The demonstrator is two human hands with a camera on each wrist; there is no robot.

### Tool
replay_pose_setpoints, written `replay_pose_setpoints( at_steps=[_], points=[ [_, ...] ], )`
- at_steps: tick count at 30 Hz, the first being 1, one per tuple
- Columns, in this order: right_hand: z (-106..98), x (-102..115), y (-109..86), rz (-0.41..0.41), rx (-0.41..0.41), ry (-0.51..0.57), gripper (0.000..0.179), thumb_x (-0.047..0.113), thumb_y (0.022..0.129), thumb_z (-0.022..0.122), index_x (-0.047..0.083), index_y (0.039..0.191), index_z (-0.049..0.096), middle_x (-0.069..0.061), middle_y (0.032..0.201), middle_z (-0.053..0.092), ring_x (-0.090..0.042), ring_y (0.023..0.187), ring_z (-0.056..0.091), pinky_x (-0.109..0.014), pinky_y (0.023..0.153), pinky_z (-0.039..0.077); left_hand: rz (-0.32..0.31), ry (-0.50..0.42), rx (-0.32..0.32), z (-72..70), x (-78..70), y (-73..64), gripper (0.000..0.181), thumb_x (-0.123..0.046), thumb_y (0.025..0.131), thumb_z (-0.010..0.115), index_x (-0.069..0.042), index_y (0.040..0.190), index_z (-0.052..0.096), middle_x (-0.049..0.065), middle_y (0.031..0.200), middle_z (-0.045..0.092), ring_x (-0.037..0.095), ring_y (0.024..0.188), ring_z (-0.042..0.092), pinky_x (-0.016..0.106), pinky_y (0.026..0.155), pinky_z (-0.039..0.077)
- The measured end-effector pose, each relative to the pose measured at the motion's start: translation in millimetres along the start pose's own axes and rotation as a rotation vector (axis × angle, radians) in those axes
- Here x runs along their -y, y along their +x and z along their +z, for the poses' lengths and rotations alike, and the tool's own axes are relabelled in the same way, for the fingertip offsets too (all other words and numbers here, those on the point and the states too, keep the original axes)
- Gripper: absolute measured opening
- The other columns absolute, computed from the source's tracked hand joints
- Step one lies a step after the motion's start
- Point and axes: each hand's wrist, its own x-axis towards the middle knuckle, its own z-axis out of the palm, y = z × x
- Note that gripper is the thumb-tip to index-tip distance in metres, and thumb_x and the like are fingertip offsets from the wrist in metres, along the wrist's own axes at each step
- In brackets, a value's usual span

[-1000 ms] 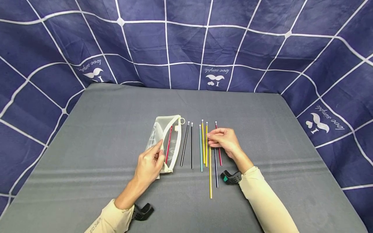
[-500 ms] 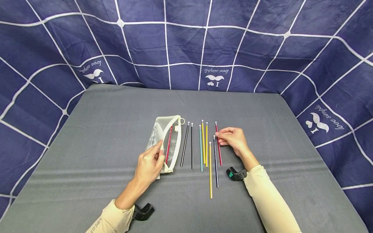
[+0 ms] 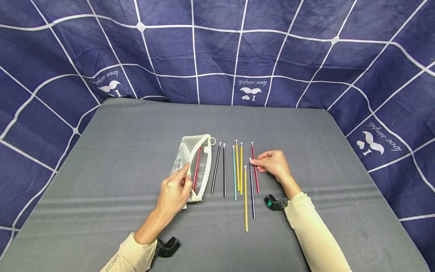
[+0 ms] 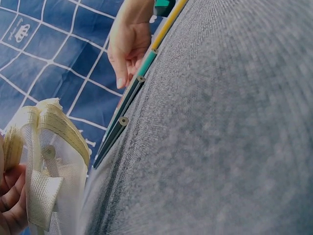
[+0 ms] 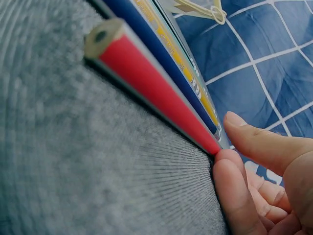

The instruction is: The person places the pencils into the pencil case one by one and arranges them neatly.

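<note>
My left hand pinches the near left edge of a translucent zip pencil pouch with cream trim. The pouch's mouth gapes, and a red pencil shows inside. In the left wrist view, fingers hold the trim. My right hand reaches over a second red pencil, its fingertips at the eraser end of a dark blue pencil. From the right wrist view, thumb and index finger stand apart around the pencil ends, the index finger against the red pencil. Both pencils lie on the table.
Between pouch and right hand lie two black pencils, a teal pencil and several yellow pencils, roughly parallel. Grey cloth covers the table. A blue gridded curtain hangs behind and at both sides.
My right hand has moved right from the yellow pencils, then slightly down to the dark blue pencil's top end. The left hand and pouch have stayed in place.
</note>
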Motion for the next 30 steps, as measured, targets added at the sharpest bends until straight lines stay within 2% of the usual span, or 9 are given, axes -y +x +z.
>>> replay_pose_setpoints(
  at_steps=[5,19,30],
  points=[
    [-0.8,2.2,-2.3,0.027,0.022,-0.016,0.035,0.006,0.075,0.084,-0.014,0.097,0.065,-0.007,0.069,0.07,-0.008,0.054,0.065,-0.024,0.056,0.055,-0.005,-0.005,0.003,-0.2,-1.0,-0.1,0.039,0.01,0.077,0.057,0.013,0.115,0.066,0.005,0.068,0.062,0.006,0.054,0.053,0.02,0.048,0.045],
    [-3.5,2.9,-1.7,0.009,0.076,-0.008,0.032,-0.003,0.078,0.079,-0.018,0.101,0.063,-0.011,0.075,0.072,-0.008,0.06,0.067,-0.025,0.059,0.056,-0.009,-0.003,0.011,-0.4,-1.9,0.2,0.039,0.01,0.078,0.058,0.013,0.116,0.066,0.006,0.069,0.063,0.005,0.054,0.053,0.019,0.048,0.045],
    [-3.0,4.7,-3.3,0.012,0.087,-0.046,0.024,-0.005,0.078,0.075,-0.015,0.097,0.064,-0.006,0.071,0.07,-0.007,0.058,0.065,-0.024,0.058,0.056,0.0,0.002,0.007,-0.1,-1.5,0.5,0.039,0.01,0.078,0.057,0.013,0.115,0.067,0.005,0.068,0.061,0.005,0.054,0.053,0.019,0.048,0.044]
  ],
)
